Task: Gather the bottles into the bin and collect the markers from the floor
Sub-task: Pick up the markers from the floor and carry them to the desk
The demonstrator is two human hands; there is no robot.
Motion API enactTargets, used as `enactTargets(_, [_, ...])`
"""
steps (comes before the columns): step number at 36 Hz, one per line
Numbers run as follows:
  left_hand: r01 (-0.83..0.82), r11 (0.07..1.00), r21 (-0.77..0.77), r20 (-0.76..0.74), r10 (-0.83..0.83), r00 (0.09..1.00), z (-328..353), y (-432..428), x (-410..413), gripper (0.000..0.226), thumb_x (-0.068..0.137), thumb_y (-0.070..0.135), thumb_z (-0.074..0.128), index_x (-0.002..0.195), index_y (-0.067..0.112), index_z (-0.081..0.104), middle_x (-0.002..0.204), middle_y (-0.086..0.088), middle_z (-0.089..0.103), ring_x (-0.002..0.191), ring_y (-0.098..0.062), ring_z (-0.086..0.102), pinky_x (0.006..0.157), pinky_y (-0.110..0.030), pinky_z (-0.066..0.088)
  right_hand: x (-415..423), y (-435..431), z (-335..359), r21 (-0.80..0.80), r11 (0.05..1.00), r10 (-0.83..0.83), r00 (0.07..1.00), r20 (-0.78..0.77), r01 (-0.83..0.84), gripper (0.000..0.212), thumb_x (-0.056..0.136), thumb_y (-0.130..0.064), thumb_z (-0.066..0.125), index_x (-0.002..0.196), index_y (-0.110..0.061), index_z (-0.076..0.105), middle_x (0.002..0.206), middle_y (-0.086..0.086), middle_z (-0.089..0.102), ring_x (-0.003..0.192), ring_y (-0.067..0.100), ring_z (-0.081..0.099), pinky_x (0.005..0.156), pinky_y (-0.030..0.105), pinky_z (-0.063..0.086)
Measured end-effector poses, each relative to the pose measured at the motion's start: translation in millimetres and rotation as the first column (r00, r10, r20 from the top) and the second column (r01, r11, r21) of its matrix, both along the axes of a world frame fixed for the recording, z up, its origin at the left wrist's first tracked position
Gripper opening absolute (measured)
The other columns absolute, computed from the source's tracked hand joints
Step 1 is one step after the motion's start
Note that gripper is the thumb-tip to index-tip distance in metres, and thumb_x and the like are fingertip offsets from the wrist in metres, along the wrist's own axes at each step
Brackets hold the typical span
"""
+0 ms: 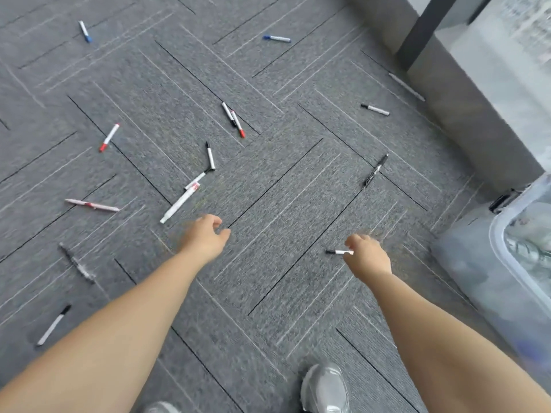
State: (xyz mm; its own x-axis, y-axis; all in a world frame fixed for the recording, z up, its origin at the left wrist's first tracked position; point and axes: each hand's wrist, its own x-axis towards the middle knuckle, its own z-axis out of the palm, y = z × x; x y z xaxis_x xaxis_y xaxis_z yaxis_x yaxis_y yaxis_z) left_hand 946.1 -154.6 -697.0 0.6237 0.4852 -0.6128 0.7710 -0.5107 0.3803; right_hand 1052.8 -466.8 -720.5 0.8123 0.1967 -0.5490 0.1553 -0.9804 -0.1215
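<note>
Several markers lie scattered over the grey carpet. My right hand (368,256) is closed around a black-capped white marker (337,252) whose cap end sticks out to the left. My left hand (205,235) hovers over bare carpet with fingers loosely curled and holds nothing. Just beyond it lie a large white marker (179,202) and a black-capped marker (210,155). A black pen (374,171) rests further right. Red-capped markers (109,137) (238,123) and blue-capped markers (85,31) (277,38) lie further off. The clear plastic bin (501,254) at the right edge holds clear bottles (527,248).
A grey wall base (465,114) and a dark post (423,28) run along the upper right. A black clip object (502,199) sits by the bin's far corner. My grey shoes (325,389) stand at the bottom. More markers lie at the left (92,205) (53,324).
</note>
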Motion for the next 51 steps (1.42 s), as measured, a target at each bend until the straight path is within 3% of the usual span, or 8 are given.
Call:
enactTargets(5, [0.012,0.999,0.04,0.04,-0.014,0.999,-55,17,9,0.039,0.093,0.032,0.056,0.128,0.016,0.05,0.13,-0.002,0.055,0.113,-0.022,0.056,0.09,-0.036,0.044,2,5,-60,-0.172,0.958,0.241,0.969,0.058,-0.228,0.029,0.092,-0.01,0.047,0.12,-0.017,0.052,0.121,0.002,0.056,0.112,0.023,0.05,0.09,0.034,0.046])
enactTargets(11, [-0.035,0.999,0.033,0.113,0.031,0.993,-71,44,12,0.043,0.093,0.031,0.056,0.132,0.014,0.047,0.13,-0.004,0.055,0.114,-0.024,0.055,0.093,-0.038,0.045,-3,17,-79,-0.226,0.942,0.28,0.953,0.115,-0.249,0.026,0.092,-0.009,0.049,0.118,-0.014,0.048,0.115,0.004,0.055,0.105,0.022,0.052,0.087,0.033,0.05])
enactTargets(17, [-0.074,0.994,0.085,0.138,0.062,0.988,-37,77,-25,0.041,0.092,0.033,0.057,0.129,0.017,0.05,0.128,-0.002,0.053,0.106,-0.02,0.056,0.085,-0.034,0.045,-19,79,-53,-0.078,0.952,0.305,0.943,0.131,-0.297,0.023,0.099,-0.017,0.036,0.118,-0.012,0.046,0.117,0.007,0.051,0.101,0.026,0.054,0.07,0.032,0.043])
enactTargets(25, [0.082,0.918,0.389,0.11,-0.134,0.985,34,194,-84,0.041,0.089,0.033,0.059,0.127,0.016,0.055,0.129,-0.008,0.055,0.12,-0.03,0.051,0.099,-0.042,0.044,-32,211,-31,0.102,0.906,0.395,0.907,0.145,-0.411,0.027,0.099,-0.017,0.031,0.117,-0.01,0.049,0.114,0.011,0.059,0.095,0.028,0.057,0.073,0.037,0.045])
enactTargets(29, [-0.006,0.896,0.444,0.076,-0.031,0.997,49,243,-150,0.036,0.088,0.032,0.061,0.121,0.017,0.058,0.124,-0.01,0.057,0.118,-0.031,0.052,0.097,-0.039,0.043,-60,263,-24,0.072,0.835,0.534,0.835,0.129,-0.545,0.026,0.098,-0.013,0.031,0.117,-0.011,0.048,0.116,0.011,0.058,0.1,0.029,0.057,0.073,0.037,0.043])
enactTargets(38, [-0.254,0.913,0.318,-0.026,0.276,0.961,-33,253,-279,0.036,0.089,0.036,0.061,0.12,0.019,0.057,0.127,-0.007,0.056,0.117,-0.029,0.053,0.098,-0.039,0.045,-104,338,-27,0.026,0.697,0.71,0.695,0.118,-0.716,0.028,0.098,-0.017,0.034,0.121,-0.014,0.049,0.117,0.008,0.06,0.101,0.028,0.06,0.076,0.036,0.045])
enactTargets(45, [-0.249,0.927,0.279,-0.098,0.286,0.953,-70,247,-307,0.021,0.086,0.024,0.063,0.106,0.024,0.06,0.12,-0.002,0.057,0.109,-0.023,0.055,0.091,-0.035,0.047,-119,357,-36,-0.009,0.67,0.741,0.668,0.069,-0.742,0.028,0.096,-0.02,0.04,0.123,-0.015,0.047,0.12,0.005,0.058,0.099,0.024,0.058,0.072,0.032,0.043])
enactTargets(51, [-0.154,0.947,0.281,-0.25,0.228,0.941,-94,246,-316,0.037,0.084,0.019,0.063,0.119,0.017,0.051,0.124,-0.002,0.049,0.116,-0.021,0.047,0.101,-0.036,0.044,-120,379,-34,-0.015,0.599,0.8,0.597,0.063,-0.801,0.036,0.097,-0.023,0.044,0.132,-0.015,0.042,0.117,0.002,0.059,0.089,0.015,0.057,0.077,0.028,0.053])
